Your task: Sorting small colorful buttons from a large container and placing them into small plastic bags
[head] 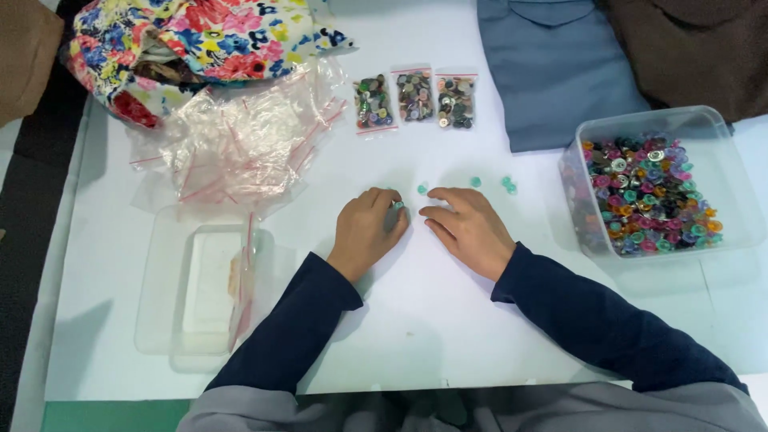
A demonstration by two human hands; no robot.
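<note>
Now we see our left hand (370, 232) resting on the white desk (448, 320), fingers curled narrow around a teal button (398, 206). Our right hand (468, 228) lies flat just beside it, fingers loosely spread, holding nothing. More teal buttons (506, 185) sit at one o'clock from it; a clear tub (724, 160) of mixed buttons stands at three o'clock.

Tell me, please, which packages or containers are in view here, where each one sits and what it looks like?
Three filled zip bags: top centre, a row of small clear pouches with red seals, mixed dark buttons inside.
Empty zip bags: upper left, a loose clear heap with red strips.
Button tub: right, clear, rectangular, multicoloured buttons.
Clear lid: lower left, flat, rectangular.
</note>
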